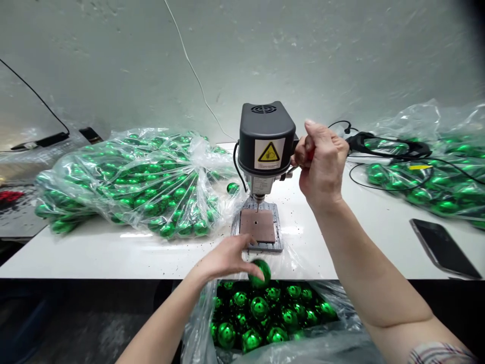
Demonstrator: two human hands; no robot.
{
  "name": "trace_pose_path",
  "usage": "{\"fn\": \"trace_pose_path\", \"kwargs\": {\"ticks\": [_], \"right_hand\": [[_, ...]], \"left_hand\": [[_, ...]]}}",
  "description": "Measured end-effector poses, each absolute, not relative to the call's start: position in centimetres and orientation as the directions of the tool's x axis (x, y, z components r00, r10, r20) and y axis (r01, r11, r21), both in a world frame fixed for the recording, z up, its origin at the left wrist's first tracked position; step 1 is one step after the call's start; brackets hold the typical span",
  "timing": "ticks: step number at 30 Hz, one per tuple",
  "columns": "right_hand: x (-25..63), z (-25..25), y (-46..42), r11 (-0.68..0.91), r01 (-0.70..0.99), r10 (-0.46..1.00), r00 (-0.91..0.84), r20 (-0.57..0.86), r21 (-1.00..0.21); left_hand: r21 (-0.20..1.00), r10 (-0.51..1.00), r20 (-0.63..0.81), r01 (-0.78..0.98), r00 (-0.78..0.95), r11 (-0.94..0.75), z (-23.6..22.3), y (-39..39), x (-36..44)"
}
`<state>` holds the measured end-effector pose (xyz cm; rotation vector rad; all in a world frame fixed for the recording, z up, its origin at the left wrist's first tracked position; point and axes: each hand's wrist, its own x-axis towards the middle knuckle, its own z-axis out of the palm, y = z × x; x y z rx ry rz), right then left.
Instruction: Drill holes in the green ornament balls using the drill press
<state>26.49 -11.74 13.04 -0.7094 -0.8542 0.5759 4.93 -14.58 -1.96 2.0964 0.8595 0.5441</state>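
Observation:
A small bench drill press (267, 136) with a dark grey head and a yellow warning label stands on the white table. My right hand (322, 156) is closed around its feed handle at the right side, with a bit of red showing between the fingers. Below the drill bit, a brown plate (257, 225) with a small hole lies on the grey base (278, 222). My left hand (235, 258) is in front of the base, thumb and fingers apart. A shiny green ball (261, 273) is just behind its thumb, above an open plastic bag (200, 323) of green balls (259, 307) below the table edge.
A large clear bag (132, 177) full of green balls lies left of the drill press, a loose green ball (232, 188) beside it. On the right are another bag of balls (447, 194), black cables (394, 146) and a phone (443, 247). Dark crumbs dot the table (113, 258).

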Motion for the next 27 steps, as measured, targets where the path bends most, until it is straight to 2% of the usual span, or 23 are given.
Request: {"fn": "trace_pose_path", "kwargs": {"ticks": [2, 4, 6, 10, 14, 16, 19, 21, 23, 25, 27], "right_hand": [[26.5, 13.0, -11.8, 0.636, -0.184, 0.7, 0.547, 0.459, -0.75], [26.4, 12.9, -11.8, 0.644, -0.175, 0.693, 0.545, 0.471, -0.745], [26.4, 12.8, -11.8, 0.647, -0.174, 0.69, 0.547, 0.473, -0.742], [26.4, 12.8, -12.0, 0.648, -0.184, 0.69, 0.553, 0.467, -0.739], [26.4, 12.7, -12.0, 0.66, -0.171, 0.685, 0.536, 0.493, -0.731], [26.5, 12.6, -11.9, 0.668, -0.16, 0.679, 0.528, 0.509, -0.726], [26.6, 12.4, -11.8, 0.674, -0.137, 0.671, 0.525, 0.524, -0.726], [26.6, 12.4, -11.7, 0.679, -0.12, 0.663, 0.523, 0.535, -0.724], [26.6, 12.4, -11.6, 0.682, -0.111, 0.659, 0.522, 0.542, -0.722], [26.6, 12.5, -11.6, 0.679, -0.107, 0.658, 0.526, 0.539, -0.726], [26.5, 12.6, -11.6, 0.67, -0.116, 0.665, 0.531, 0.524, -0.733]], "left_hand": [[0.812, 0.798, 0.098, 0.416, 0.595, -0.409, -1.5, -11.5, 4.8], [0.785, 0.929, 0.181, 0.522, 0.323, -0.335, -1.5, -6.9, 5.4], [0.702, 0.969, 0.219, 0.671, 0.117, -0.24, -2.0, -2.3, 6.4], [0.699, 0.975, 0.189, 0.682, 0.115, -0.216, -3.8, 3.4, 8.7], [0.719, 0.968, 0.215, 0.65, 0.129, -0.247, -4.5, 3.8, 9.0], [0.743, 0.965, 0.256, 0.628, 0.051, -0.23, -3.9, 2.6, 8.2], [0.88, 0.953, 0.285, 0.42, -0.098, -0.22, -2.2, -0.7, 6.9], [0.963, 0.978, 0.209, 0.181, -0.022, -0.201, -1.5, -3.9, 6.3], [0.997, 0.978, 0.074, -0.002, 0.196, -0.075, -1.6, -7.0, 6.3], [0.992, 0.942, -0.043, -0.094, 0.334, 0.079, -2.4, -9.4, 6.5], [0.976, 0.931, -0.12, -0.133, 0.346, 0.175, -3.7, -10.7, 6.8]]}}
